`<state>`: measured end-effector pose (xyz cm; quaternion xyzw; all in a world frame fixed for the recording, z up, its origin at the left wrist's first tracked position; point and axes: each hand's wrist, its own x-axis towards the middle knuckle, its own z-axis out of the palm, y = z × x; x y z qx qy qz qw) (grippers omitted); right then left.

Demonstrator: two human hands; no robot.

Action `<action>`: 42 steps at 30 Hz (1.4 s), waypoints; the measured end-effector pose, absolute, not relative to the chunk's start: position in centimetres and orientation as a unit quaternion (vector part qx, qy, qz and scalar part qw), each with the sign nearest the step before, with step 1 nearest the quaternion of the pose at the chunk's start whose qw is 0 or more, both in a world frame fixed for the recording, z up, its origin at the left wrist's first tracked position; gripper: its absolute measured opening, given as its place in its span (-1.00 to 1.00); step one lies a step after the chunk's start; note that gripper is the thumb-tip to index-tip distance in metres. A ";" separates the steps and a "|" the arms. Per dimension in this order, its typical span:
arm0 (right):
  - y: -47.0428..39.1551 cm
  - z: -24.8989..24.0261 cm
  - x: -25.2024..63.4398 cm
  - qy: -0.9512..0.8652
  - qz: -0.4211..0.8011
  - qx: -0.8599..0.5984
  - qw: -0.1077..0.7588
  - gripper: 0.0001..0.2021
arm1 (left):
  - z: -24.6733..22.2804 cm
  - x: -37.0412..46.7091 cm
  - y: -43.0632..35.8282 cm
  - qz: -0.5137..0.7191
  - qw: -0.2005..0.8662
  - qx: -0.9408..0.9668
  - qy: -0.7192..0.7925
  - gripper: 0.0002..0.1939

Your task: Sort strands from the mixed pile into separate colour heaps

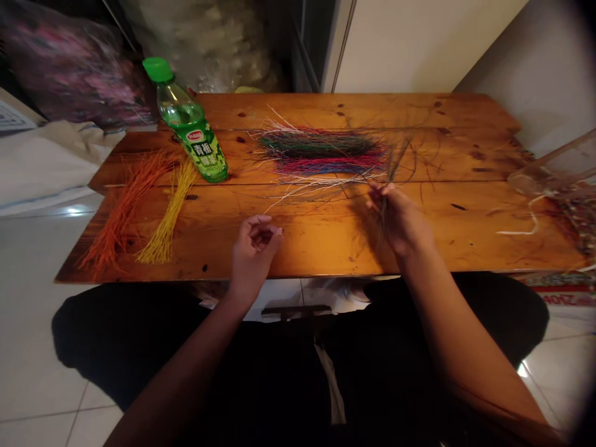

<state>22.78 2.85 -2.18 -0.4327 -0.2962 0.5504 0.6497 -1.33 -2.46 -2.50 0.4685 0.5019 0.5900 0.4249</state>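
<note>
From where I'm watching, my right hand [399, 218] is pinching a few dark strands [395, 162], I think, left hand [254, 245] loosely curled and empty, orange bundle [121, 208] and yellow bundle [170, 214] sorted lower left, mixed pile [321, 151] upper center left to sort.

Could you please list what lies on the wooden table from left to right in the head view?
Orange strands → yellow strands → green bottle → left hand → mixed coloured strands → right hand holding dark strands.
</note>
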 end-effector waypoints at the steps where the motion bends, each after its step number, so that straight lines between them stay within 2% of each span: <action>1: 2.4 -2.0 21.8 -0.299 0.609 -0.399 0.617 -0.92 | -2.5 -1.2 -2.6 0.589 0.420 0.476 0.501 -0.74; 4: 1.1 -1.5 18.5 -0.310 0.714 -0.341 0.526 -0.89 | -2.7 -0.7 -3.0 0.582 0.411 0.497 0.495 -0.75; 7: 0.1 -1.4 16.1 -0.325 0.770 -0.288 0.468 -0.85 | -3.3 -0.1 -3.4 0.566 0.414 0.520 0.487 -0.76; 12: -0.2 -1.9 15.4 -0.313 0.770 -0.288 0.476 -0.84 | -3.3 0.4 -4.0 0.502 0.436 0.571 0.481 -0.87; 15: -0.3 -2.1 15.7 -0.304 0.782 -0.290 0.461 -0.86 | -2.9 0.1 -3.8 0.469 0.470 0.583 0.468 -0.86; 20: -0.9 -2.1 15.5 -0.316 0.809 -0.266 0.419 -0.87 | -3.4 -0.9 -2.6 0.512 0.489 0.528 0.469 -0.78; 24: -1.4 -2.4 15.0 -0.327 0.823 -0.245 0.394 -0.88 | -4.2 -1.5 -1.6 0.526 0.559 0.471 0.435 -0.74; 32: -1.9 -3.1 14.3 -0.368 0.820 -0.236 0.369 -0.80 | -3.8 -2.5 -0.7 0.531 0.644 0.375 0.403 -0.83; 42: -1.6 -2.8 14.4 -0.334 0.835 -0.260 0.352 -0.85 | -3.7 -2.5 -0.6 0.520 0.700 0.318 0.374 -0.85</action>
